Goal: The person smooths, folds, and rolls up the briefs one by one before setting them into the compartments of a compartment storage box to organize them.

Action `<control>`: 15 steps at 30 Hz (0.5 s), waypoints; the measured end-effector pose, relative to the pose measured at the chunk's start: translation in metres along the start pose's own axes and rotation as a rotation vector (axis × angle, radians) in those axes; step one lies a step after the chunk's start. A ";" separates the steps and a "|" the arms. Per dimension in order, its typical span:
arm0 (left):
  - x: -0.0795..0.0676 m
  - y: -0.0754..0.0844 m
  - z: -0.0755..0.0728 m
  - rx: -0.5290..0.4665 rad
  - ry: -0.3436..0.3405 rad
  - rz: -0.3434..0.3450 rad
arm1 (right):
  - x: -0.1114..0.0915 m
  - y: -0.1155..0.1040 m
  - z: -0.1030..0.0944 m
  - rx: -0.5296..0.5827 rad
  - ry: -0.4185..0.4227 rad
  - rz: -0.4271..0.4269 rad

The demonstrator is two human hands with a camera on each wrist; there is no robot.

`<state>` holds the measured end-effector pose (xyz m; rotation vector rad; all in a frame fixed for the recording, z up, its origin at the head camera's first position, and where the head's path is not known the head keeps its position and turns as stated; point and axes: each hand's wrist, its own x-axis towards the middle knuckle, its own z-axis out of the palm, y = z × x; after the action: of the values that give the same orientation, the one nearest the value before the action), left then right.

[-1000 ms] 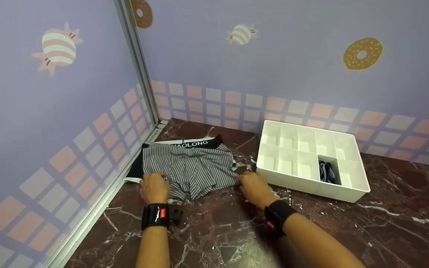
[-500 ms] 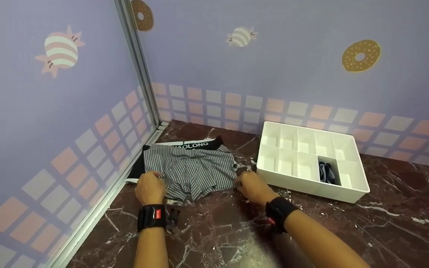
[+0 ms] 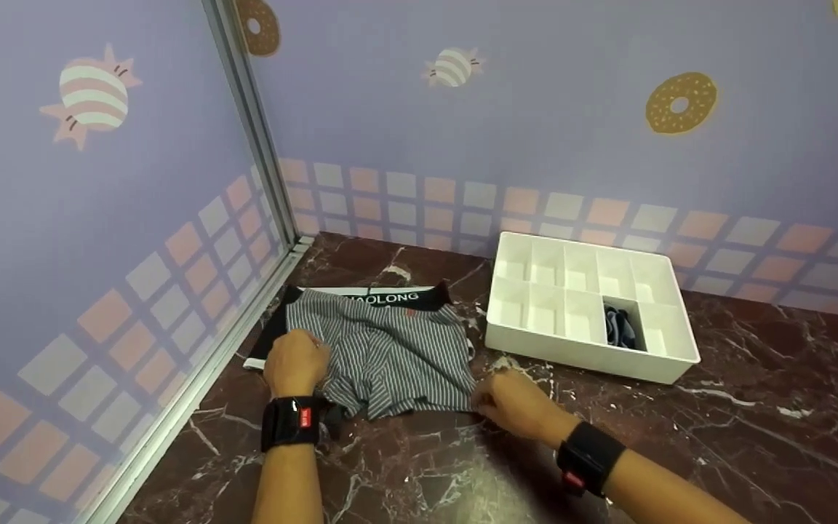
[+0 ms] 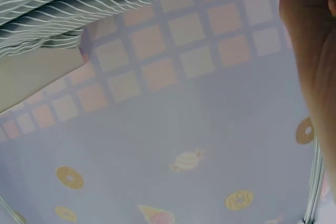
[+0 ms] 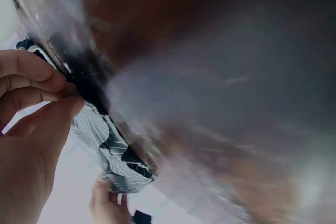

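Observation:
Grey-and-white striped boxer shorts [image 3: 390, 356] lie spread and wrinkled on the dark marbled surface. My left hand [image 3: 295, 362] grips their lower left corner, its fingertips partly hidden in the head view. At the lower right corner, my right hand [image 3: 517, 404] pinches the cloth between thumb and fingers, which the right wrist view shows closely. Beneath the shorts is a black pair of underpants [image 3: 430, 297] with white lettering on the waistband, mostly covered. In the left wrist view, striped cloth [image 4: 100, 3] hangs along the top and the hand shows only at the edge.
Right of the shorts stands a white divided box [image 3: 579, 354] with two rows of compartments. One front compartment holds folded dark blue cloth [image 3: 619, 327]. A metal-framed wall [image 3: 193, 393] runs along the left, and a patterned wall [image 3: 557, 109] stands behind.
The striped shorts have slid toward me, and more of the black waistband shows behind them. My right hand has come nearer with its corner. The head view has shifted slightly.

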<state>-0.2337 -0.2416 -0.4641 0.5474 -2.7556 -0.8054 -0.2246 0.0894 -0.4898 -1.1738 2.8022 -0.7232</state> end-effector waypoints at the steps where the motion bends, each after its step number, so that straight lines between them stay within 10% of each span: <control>1: -0.001 0.002 -0.001 -0.007 0.018 0.011 | -0.005 0.000 0.000 0.005 0.007 -0.007; 15: -0.011 0.039 -0.015 -0.228 0.299 0.209 | -0.022 -0.009 -0.020 0.096 0.381 0.010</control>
<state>-0.2306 -0.2138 -0.4314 0.3004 -2.3621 -0.8898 -0.2061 0.1071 -0.4714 -1.1066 3.0197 -1.1810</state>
